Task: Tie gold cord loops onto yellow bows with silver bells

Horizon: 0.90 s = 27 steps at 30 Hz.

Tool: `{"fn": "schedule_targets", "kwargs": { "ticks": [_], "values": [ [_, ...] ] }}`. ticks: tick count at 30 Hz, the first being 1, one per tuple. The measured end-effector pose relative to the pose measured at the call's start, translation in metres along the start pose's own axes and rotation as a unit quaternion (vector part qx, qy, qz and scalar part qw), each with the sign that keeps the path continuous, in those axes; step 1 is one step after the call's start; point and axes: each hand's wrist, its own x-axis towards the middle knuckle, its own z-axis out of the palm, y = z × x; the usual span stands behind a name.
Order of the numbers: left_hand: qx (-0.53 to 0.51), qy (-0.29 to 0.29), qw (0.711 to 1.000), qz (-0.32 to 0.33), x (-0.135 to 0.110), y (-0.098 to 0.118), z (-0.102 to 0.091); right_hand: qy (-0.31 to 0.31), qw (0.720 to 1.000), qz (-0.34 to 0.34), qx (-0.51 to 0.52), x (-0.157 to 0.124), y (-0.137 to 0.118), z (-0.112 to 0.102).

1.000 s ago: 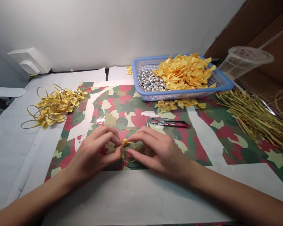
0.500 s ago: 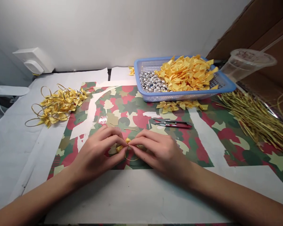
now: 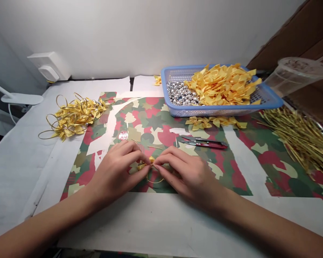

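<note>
My left hand [image 3: 121, 165] and my right hand [image 3: 190, 173] meet fingertip to fingertip over the patterned sheet. Between them is a small yellow ribbon bow [image 3: 151, 159], mostly covered by my fingers. A thin gold cord loop [image 3: 155, 182] hangs below the pinch. The left thumb and index finger are closed at the bow, where the cord joins it. Closed in a pinch beside it, my right fingers grip the cord. The exact knot is hidden. Thread snips [image 3: 204, 142] lie just beyond my right hand.
A blue basket [image 3: 223, 111] holds yellow bows [image 3: 223, 84] and silver beads [image 3: 181, 93]. Several loose bows [image 3: 215, 123] lie before it. Looped bows [image 3: 75, 116] are piled left. Gold cords [image 3: 298, 138] and a plastic cup [image 3: 296, 77] stand right; a white lamp base [image 3: 24, 98] is far left.
The whole view has shifted, so everything appears farther right. My hands stay pinched together at the bow, with only slight finger movement.
</note>
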Motion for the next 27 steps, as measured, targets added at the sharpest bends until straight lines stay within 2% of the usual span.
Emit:
{"fn": "schedule_targets", "kwargs": {
  "ticks": [8,13,27],
  "values": [
    [-0.037,-0.033,0.999,-0.022,-0.0005,-0.0048,-0.0004,-0.04,0.999,0.001,-0.012,-0.0015,0.0007,-0.0002],
    [-0.06,-0.055,0.996,-0.037,-0.0012,-0.0062,-0.0008,-0.045,0.999,-0.004,-0.008,-0.0007,0.0009,0.0],
    [-0.031,-0.048,0.998,-0.027,-0.0018,-0.0059,0.0003,-0.047,0.999,0.0,0.014,-0.0027,0.0005,0.0029]
  ]
}}
